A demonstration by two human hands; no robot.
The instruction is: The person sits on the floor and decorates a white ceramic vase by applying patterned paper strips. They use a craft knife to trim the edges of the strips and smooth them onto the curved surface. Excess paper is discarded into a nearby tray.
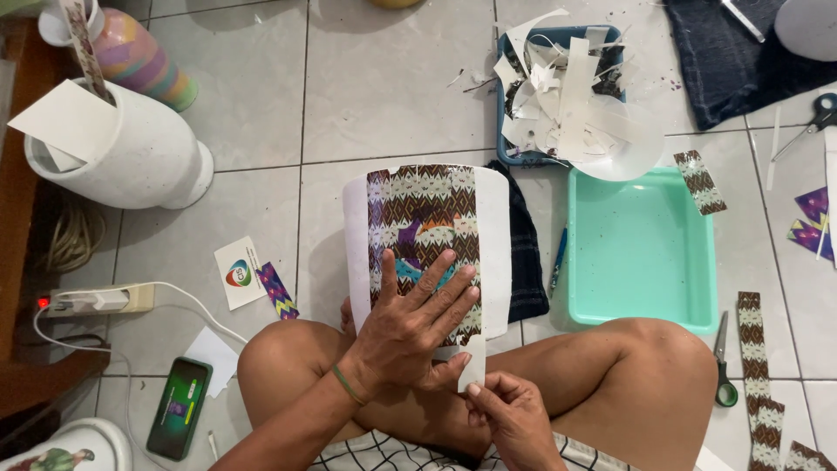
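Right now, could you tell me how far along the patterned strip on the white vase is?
Done: most of the patterned strip lies flat on the white vase. In hand: the left hand presses its lower part while the right hand pulls a white backing piece from the bottom edge. Left: the vase's white sides are bare; more strips lie on the floor.

Two trays [641, 249] [506, 105], two scissors [722, 362] [815, 118], two vases [131, 153] [144, 61], one phone [179, 407].

Single head view, looking steeply down, close over seated person's lap and tiled floor [392, 87]; no second view.
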